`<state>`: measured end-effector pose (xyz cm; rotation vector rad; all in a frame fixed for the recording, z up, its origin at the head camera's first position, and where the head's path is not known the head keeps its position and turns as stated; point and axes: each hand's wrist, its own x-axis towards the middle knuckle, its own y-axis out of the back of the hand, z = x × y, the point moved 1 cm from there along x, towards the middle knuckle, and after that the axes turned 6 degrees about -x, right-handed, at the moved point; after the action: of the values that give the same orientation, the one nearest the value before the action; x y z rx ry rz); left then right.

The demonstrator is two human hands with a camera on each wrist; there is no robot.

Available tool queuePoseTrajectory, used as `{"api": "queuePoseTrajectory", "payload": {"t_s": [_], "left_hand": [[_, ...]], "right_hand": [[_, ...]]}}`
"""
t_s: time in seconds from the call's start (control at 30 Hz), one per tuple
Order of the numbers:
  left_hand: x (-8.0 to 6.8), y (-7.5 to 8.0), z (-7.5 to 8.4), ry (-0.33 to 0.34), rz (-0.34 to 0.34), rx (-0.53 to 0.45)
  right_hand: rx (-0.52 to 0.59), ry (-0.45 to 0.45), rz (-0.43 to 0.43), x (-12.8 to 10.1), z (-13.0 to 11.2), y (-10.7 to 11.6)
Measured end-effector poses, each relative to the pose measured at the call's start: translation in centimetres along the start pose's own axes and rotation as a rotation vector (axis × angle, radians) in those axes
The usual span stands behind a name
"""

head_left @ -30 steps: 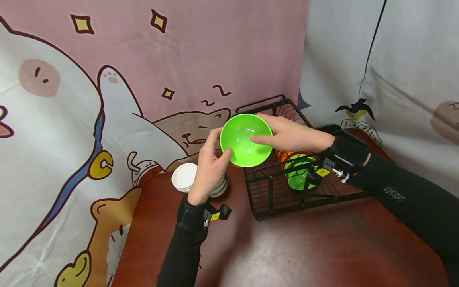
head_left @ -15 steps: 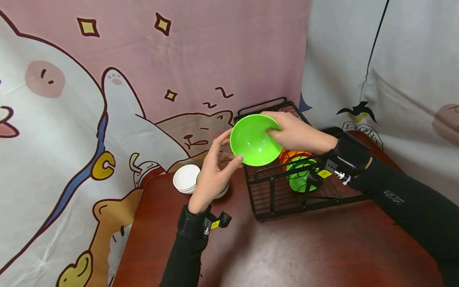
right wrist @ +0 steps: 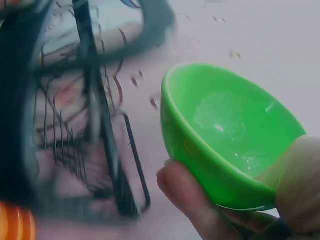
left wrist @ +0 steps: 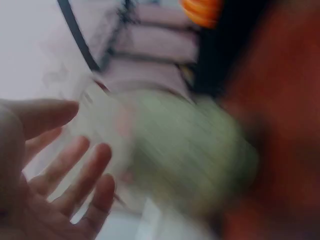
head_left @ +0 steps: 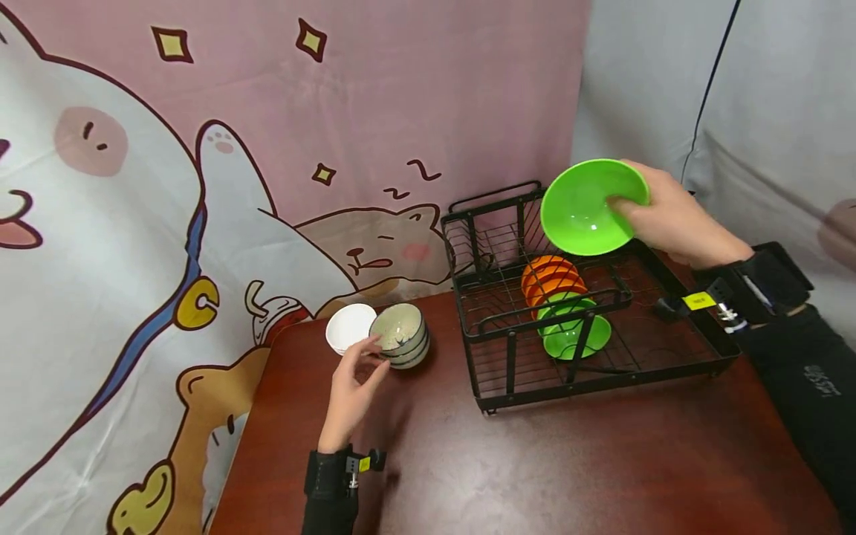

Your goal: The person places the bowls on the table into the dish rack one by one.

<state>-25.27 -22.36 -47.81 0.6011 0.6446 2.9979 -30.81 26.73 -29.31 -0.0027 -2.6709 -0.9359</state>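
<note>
"What's changed, left to right?"

"My left hand (head_left: 351,390) has left the green bowl (head_left: 585,212) and is down at the patterned bowls (head_left: 403,334), which it mostly covered half a second ago. Its fingers are loosely bent, thumb apart, holding nothing. My right hand (head_left: 675,215) has carried the green bowl up and rightward, so more of the orange bowls (head_left: 551,279) shows."

"How do you have the bowl?"

"Tilted, hollow side toward me, pinched at the rim: thumb inside, fingers against the outer wall. In the right wrist view it's apart from the rack (head_left: 511,364)."

"And the surface, the room?"

"A red-brown table (head_left: 508,475), shiny in the middle. On it, from the left: white bowls (head_left: 351,325), the patterned bowls just beside them, then the black wire rack, with the orange bowls and smaller green ones (head_left: 560,345) lined up in it. Behind hangs a pink and white cartoon cloth (head_left: 435,82); to the right, a pale cloth (head_left: 769,89)."

"Anything you can't make out?"

"Whether my left fingertips touch the patterned bowls; the left wrist view is badly blurred. I can't count the orange bowls through the wires. My right sleeve (head_left: 796,386) runs off the frame's edge."
</note>
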Motion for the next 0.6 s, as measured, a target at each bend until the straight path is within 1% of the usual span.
{"api": "queuePoseTrajectory", "payload": {"t_s": [0.07, 0.13, 0.2, 0.27, 0.37, 0.43, 0.53, 0.6], "left_hand": [[-1.5, 0.5, -2.5, 0.081, -0.016, 0.014], [-2.6, 0.9, -4.5, 0.143, -0.042, 0.026], [-3.3, 1.2, -6.1, 0.181, -0.073, 0.041], [-3.8, 1.3, -7.3, 0.212, -0.103, 0.058], [-4.4, 1.4, -8.6, 0.253, -0.144, 0.094], [-4.6, 1.4, -9.0, 0.275, -0.167, 0.112], [-4.7, 1.2, -9.2, 0.277, -0.188, 0.126], [-4.7, 1.1, -9.1, 0.269, -0.193, 0.133]], "right_hand": [[0.022, -0.025, 0.044, -0.3, 1.6, 0.7], [0.018, -0.038, 0.083, -0.5, 3.0, 1.4], [-0.016, -0.046, 0.115, -0.6, 4.0, 1.9], [-0.056, -0.055, 0.130, -0.7, 4.8, 2.2], [-0.106, -0.071, 0.130, -0.7, 5.6, 2.3], [-0.119, -0.074, 0.133, -0.7, 6.1, 2.2], [-0.118, -0.066, 0.163, -1.1, 6.9, 1.9], [-0.091, -0.062, 0.183, -1.5, 7.7, 1.6]]}}
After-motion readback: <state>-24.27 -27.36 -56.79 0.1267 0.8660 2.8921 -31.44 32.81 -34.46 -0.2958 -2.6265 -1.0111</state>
